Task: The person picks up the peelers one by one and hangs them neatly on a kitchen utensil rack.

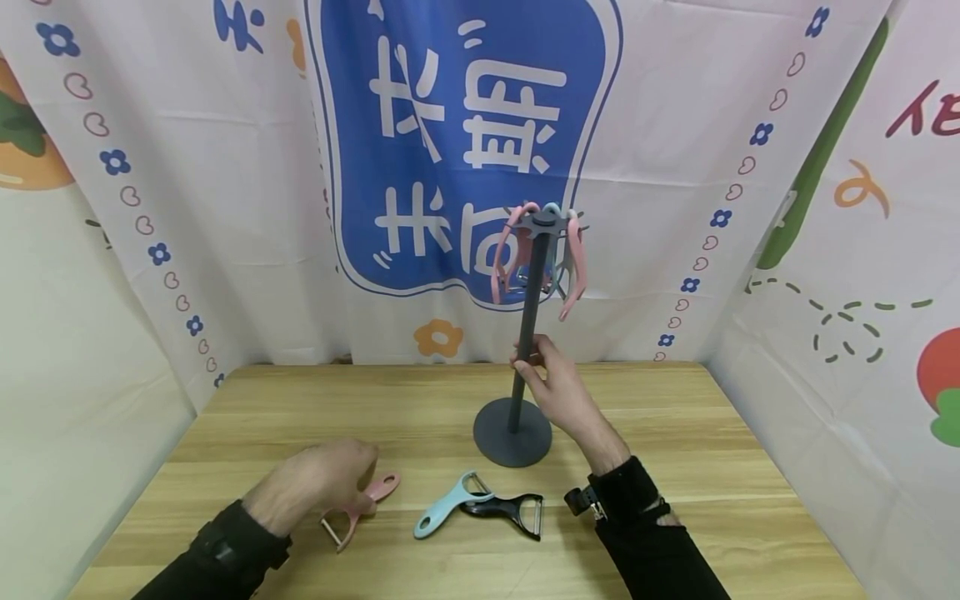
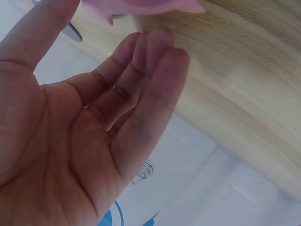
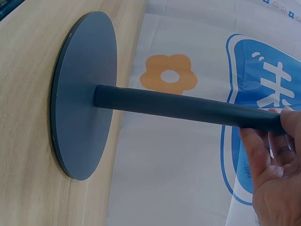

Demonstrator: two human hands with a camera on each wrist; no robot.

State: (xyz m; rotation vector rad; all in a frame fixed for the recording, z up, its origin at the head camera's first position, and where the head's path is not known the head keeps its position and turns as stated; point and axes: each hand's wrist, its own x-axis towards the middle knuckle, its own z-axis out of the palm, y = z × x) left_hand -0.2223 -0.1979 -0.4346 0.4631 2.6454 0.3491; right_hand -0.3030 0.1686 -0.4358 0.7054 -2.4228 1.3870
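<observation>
My left hand point(image 1: 318, 482) is over a pink peeler point(image 1: 386, 487) lying on the table at the left. In the left wrist view its fingers bend loosely and stand apart from the thumb, with part of the pink peeler point(image 2: 141, 6) beyond them. My right hand point(image 1: 564, 396) grips the pole of a dark grey stand point(image 1: 531, 308) between thumb and fingers. The stand's round base point(image 3: 84, 132) rests on the table. From the hooks at its top hang several pink and light blue peelers point(image 1: 575, 262).
Between the hands, a light blue peeler point(image 1: 444, 507) lies partly across a black peeler point(image 1: 504, 508), in front of the stand's base. The wooden table point(image 1: 660, 500) ends at a printed cloth backdrop point(image 1: 420, 333), with cloth on both sides too.
</observation>
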